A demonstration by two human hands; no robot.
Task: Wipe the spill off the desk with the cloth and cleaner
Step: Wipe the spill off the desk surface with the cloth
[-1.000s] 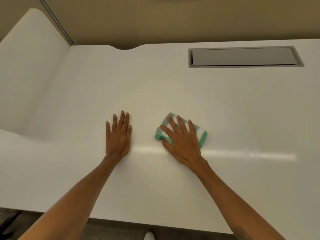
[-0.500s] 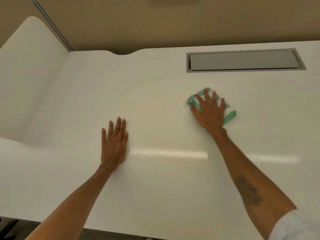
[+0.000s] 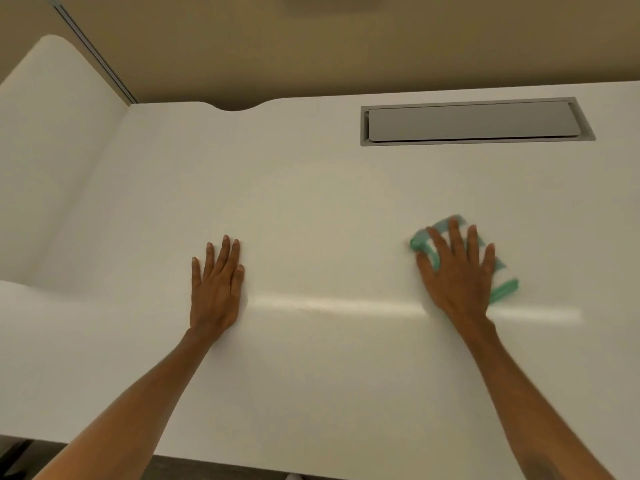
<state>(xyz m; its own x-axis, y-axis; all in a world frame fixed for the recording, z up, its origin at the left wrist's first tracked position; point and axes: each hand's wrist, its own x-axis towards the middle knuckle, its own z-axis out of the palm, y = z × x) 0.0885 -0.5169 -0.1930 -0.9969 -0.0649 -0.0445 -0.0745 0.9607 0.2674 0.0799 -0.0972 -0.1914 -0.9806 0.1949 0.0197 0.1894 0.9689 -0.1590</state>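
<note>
Right hand (image 3: 457, 271): flat, fingers spread, pressing the crumpled green-and-white cloth (image 3: 504, 289) onto the smooth white desk (image 3: 329, 188), right of centre. Left hand (image 3: 216, 289): flat, palm down, fingers together, holding nothing, well apart from cloth.

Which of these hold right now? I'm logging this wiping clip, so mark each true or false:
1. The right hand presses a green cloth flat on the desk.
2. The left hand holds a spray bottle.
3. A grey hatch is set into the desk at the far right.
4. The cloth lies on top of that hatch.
1. True: the right hand is spread over the green cloth on the desk.
2. False: the left hand lies flat and empty on the desk; no bottle is in view.
3. True: the grey hatch sits there, shut.
4. False: the cloth is nearer the person, apart from the hatch.
</note>
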